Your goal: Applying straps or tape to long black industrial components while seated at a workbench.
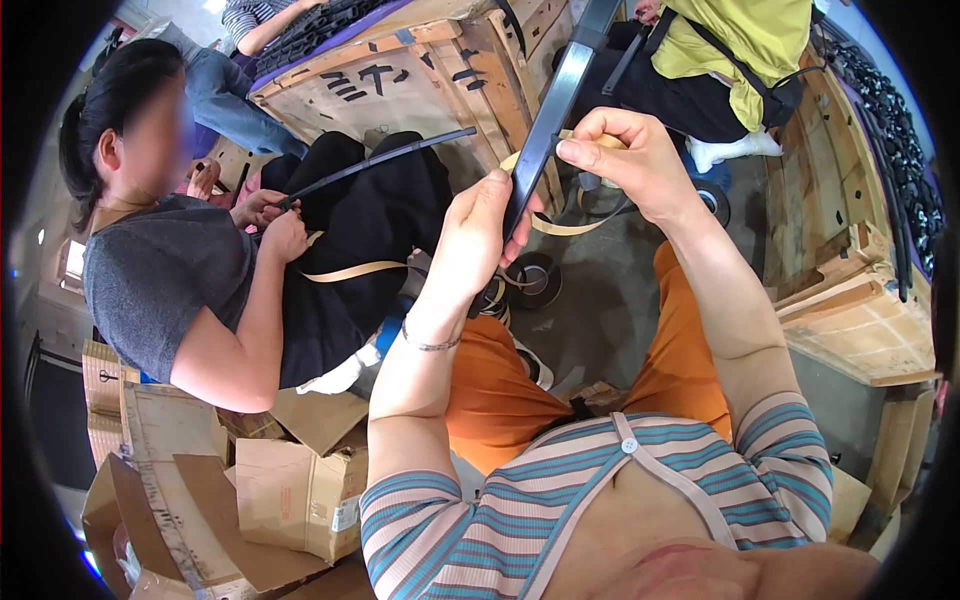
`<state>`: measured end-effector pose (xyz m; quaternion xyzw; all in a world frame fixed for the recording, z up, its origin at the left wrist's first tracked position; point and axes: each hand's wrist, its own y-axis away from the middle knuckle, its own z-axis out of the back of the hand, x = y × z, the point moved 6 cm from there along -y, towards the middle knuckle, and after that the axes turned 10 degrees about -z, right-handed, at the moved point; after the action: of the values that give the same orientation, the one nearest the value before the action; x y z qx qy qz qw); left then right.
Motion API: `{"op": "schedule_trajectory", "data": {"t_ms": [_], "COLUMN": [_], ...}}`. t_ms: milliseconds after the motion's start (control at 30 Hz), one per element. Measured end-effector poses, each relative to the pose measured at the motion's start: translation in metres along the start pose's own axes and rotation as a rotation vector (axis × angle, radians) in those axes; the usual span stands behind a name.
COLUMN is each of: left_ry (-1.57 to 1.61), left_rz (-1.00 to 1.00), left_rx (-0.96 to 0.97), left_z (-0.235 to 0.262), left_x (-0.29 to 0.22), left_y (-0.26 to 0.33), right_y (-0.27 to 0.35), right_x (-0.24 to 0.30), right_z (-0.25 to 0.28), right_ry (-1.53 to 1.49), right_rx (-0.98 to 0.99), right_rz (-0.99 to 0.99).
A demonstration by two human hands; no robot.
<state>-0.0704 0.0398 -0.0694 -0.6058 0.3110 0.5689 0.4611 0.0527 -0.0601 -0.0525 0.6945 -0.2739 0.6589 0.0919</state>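
My left hand [476, 228] is wrapped round the lower end of a long, flat, glossy black strip [562, 98], which slants up and away to the top of the view. Its thumb lies along the strip's edge. Just right of the strip, my right hand [632, 165] pinches a narrow beige tape [572, 229] between thumb and fingers. The tape touches the strip near my left thumb, and a loose length curls below both hands. Part of the tape is hidden behind the strip and my left hand.
At left, a seated person [190, 290] holds a similar dark strip [375, 160] with beige tape hanging. Another person in yellow [745, 60] sits ahead. Wooden crates [380, 85] hold dark parts. Cardboard boxes [290, 490] stand lower left; tape rolls [535, 278] lie between my knees.
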Motion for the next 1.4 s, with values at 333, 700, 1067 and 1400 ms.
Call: {"op": "schedule_trajectory", "data": {"t_ms": [333,700,1067,1400], "left_ry": [-0.031,-0.066,0.151,0.222], "left_rz": [-0.01,0.004,0.149,0.275], "left_rx": [-0.002,-0.006,0.143,0.422], "left_z": [0.001,-0.001,0.001,-0.014], "left_x": [-0.002,-0.001,-0.008,-0.006], "left_y": [0.0,0.004,0.004,0.028], "right_y": [-0.005,-0.004,0.001,0.0], "right_x": [-0.001,-0.009,-0.014,-0.001], "right_z": [0.0,0.004,0.019,-0.001], "right_ry": [0.018,0.122,0.011,-0.054], "right_rx": [-0.042,-0.01,0.199,0.263], "right_rz": [0.056,-0.091,-0.266,0.067]}}
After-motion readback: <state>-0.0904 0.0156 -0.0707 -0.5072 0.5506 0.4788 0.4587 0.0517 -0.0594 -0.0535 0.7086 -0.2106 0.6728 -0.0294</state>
